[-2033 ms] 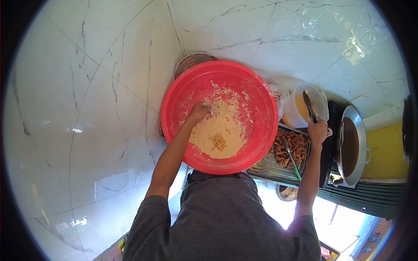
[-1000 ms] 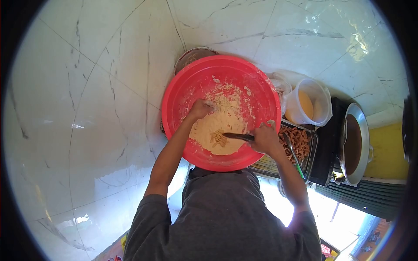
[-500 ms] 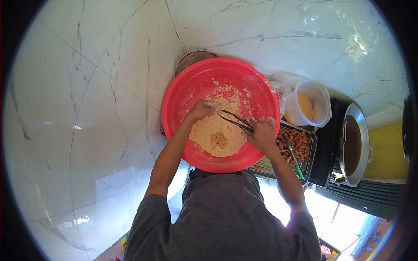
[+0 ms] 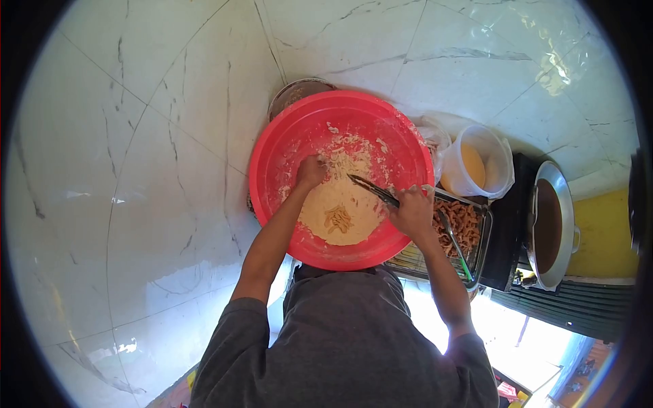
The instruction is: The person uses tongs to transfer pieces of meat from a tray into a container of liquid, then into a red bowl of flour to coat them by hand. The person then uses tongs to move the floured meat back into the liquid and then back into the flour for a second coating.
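Observation:
A wide red basin (image 4: 273, 153) holds pale flour (image 4: 354, 194), with a small heap of light strips (image 4: 338, 219) lying on the flour toward me. My right hand (image 4: 412, 212) grips dark tongs (image 4: 374, 189) over the basin's right side. The tongs' tips are close together and point left, with nothing visible between them. At the left of the flour is my left hand (image 4: 312, 171), its fingers curled in and dusted white. Whatever they may hold is hidden.
Right of the basin, a rack tray holds brown fried strips (image 4: 457, 228) and green-handled tongs (image 4: 457, 246). Behind it stands a plastic tub (image 4: 500, 166) with yellowish contents. Farther right, a large metal pan (image 4: 563, 224) holds brown liquid. Tiled walls (image 4: 183, 149) close in left and behind.
My left hand has come away from the tongs' tips and dropped to the left, down toward the flour. The tongs have closed together; my right hand stays nearly in place.

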### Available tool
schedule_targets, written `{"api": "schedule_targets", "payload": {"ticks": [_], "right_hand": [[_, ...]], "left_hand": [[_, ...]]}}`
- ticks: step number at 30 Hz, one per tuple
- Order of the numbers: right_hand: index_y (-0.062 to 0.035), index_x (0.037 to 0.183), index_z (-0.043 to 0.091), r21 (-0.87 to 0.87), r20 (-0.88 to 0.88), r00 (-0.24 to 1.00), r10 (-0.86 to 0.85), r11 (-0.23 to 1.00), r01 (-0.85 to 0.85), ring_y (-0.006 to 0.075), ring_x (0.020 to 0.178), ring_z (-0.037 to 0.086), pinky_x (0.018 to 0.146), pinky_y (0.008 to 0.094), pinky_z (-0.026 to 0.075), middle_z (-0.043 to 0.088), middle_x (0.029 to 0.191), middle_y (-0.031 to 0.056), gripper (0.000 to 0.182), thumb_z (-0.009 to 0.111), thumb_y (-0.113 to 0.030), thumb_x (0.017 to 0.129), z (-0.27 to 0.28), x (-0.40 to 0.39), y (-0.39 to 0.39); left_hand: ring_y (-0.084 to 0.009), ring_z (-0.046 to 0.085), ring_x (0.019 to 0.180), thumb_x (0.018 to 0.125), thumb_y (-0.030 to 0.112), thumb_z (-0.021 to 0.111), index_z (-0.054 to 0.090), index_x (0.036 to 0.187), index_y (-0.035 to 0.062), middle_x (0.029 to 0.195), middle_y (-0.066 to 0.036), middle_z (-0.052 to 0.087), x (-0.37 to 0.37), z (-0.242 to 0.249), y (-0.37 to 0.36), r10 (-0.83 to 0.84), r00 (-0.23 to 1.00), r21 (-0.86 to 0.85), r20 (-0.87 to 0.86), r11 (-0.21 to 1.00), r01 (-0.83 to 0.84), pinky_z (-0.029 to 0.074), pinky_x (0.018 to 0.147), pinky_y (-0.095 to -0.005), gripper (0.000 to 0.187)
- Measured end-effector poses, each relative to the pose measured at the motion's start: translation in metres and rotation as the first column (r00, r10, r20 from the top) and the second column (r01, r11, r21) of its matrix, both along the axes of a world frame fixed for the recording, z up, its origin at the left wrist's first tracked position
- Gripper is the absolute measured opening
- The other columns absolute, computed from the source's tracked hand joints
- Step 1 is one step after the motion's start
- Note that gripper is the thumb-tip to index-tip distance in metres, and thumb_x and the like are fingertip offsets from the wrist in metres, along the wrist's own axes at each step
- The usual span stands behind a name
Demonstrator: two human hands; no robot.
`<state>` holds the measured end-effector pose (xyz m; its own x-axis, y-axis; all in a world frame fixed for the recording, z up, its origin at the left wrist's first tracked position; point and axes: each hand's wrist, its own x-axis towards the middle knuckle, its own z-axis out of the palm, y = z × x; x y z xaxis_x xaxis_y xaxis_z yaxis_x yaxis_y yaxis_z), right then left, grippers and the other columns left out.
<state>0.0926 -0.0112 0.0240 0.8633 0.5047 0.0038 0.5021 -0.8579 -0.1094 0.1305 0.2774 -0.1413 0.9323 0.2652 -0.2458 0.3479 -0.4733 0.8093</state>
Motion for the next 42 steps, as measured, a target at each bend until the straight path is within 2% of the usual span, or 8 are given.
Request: {"api": "schedule_targets", "payload": {"ticks": [4,10,16,21,28,31,34,42], "right_hand": [[-0.0122,0.107,0.071,0.097,0.07,0.993,-0.097,0.991,0.09,0.0265,0.094,0.061,0.096,0.0486,0.032,0.068,0.083,0.0101,0.037,0.071,-0.031,0.076,0.016,0.004,-0.01],[-0.0105,0.105,0.072,0.234,0.423,0.855,-0.3,0.948,0.217,0.0324,0.081,0.062,0.086,0.0476,0.04,0.066,0.078,0.0135,0.037,0.074,-0.035,0.077,0.03,0.032,-0.045],[-0.0146,0.111,0.071,0.194,0.378,0.673,-0.635,0.766,0.613,0.0319,0.087,0.065,0.089,0.0489,0.04,0.068,0.083,0.0138,0.041,0.072,-0.039,0.077,0.059,0.059,-0.094],[-0.0129,0.107,0.072,-0.055,0.206,0.681,-0.703,0.686,0.725,0.035,0.101,0.065,0.091,0.0504,0.043,0.069,0.102,0.0194,0.042,0.069,-0.036,0.073,0.06,0.088,-0.143],[-0.0111,0.112,0.068,-0.275,0.046,0.686,-0.726,0.651,0.708,0.0317,0.112,0.062,0.104,0.0557,0.034,0.068,0.116,0.0138,0.04,0.059,-0.028,0.076,0.049,0.117,-0.149],[-0.0105,0.115,0.067,-0.304,0.039,0.677,-0.734,0.637,0.708,0.0307,0.116,0.06,0.108,0.0584,0.029,0.065,0.121,0.014,0.043,0.059,-0.028,0.076,0.043,0.127,-0.146],[-0.0094,0.116,0.067,-0.327,0.006,0.668,-0.744,0.63,0.705,0.0303,0.118,0.059,0.108,0.0613,0.026,0.064,0.124,0.0136,0.045,0.058,-0.028,0.076,0.045,0.13,-0.141],[-0.0093,0.119,0.065,-0.318,-0.011,0.676,-0.737,0.644,0.696,0.0321,0.119,0.058,0.107,0.0679,0.021,0.063,0.125,0.0143,0.047,0.057,-0.03,0.078,0.036,0.134,-0.149]], "left_hand": [[-0.0333,0.057,0.11,0.082,0.014,0.065,0.067,0.108,0.009,0.114,-0.015,0.063,-0.003,0.014,-0.02,-0.075,0.997,0.473,0.028,0.879,0.053,0.045,0.093,-0.0477,0.027],[-0.0283,0.055,0.112,0.08,0.019,0.068,0.067,0.106,0.0102,0.107,-0.014,0.063,-0.003,0.03,-0.04,-0.206,0.977,0.6,0.052,0.788,0.135,0.036,0.095,-0.0489,0.027],[-0.0259,0.057,0.113,0.083,0.019,0.065,0.067,0.108,0.0111,0.113,-0.013,0.063,-0.004,0.028,-0.048,-0.154,0.987,0.594,-0.033,0.792,0.143,0.032,0.1,-0.0546,0.026],[-0.0284,0.066,0.1,0.084,0.011,0.061,0.065,0.11,0.0066,0.104,-0.016,0.069,0.009,0.005,-0.027,0.034,0.999,0.051,-0.001,0.998,-0.034,0.044,0.094,-0.0457,0.027],[-0.0171,0.065,0.089,0.09,-0.002,0.053,0.056,0.121,-0.0057,0.1,-0.012,0.067,0.011,-0.028,-0.007,0.102,0.992,-0.327,0.075,0.942,-0.073,0.052,0.075,-0.0293,0.032],[-0.0197,0.065,0.097,0.084,0.001,0.065,0.059,0.119,-0.0053,0.105,-0.016,0.068,0.008,-0.017,-0.004,0.197,0.98,-0.559,0.039,0.817,-0.143,0.052,0.081,-0.03,0.036],[-0.0196,0.065,0.094,0.082,-0.001,0.065,0.058,0.12,-0.0065,0.105,-0.017,0.067,0.002,0.0,-0.003,0.132,0.991,-0.377,0.007,0.918,-0.12,0.051,0.08,-0.0287,0.039],[-0.0155,0.064,0.084,0.086,0.009,0.065,0.06,0.119,-0.0075,0.1,-0.011,0.068,0.0,-0.001,-0.003,0.097,0.995,-0.467,-0.001,0.88,-0.086,0.05,0.076,-0.0276,0.037]]}}
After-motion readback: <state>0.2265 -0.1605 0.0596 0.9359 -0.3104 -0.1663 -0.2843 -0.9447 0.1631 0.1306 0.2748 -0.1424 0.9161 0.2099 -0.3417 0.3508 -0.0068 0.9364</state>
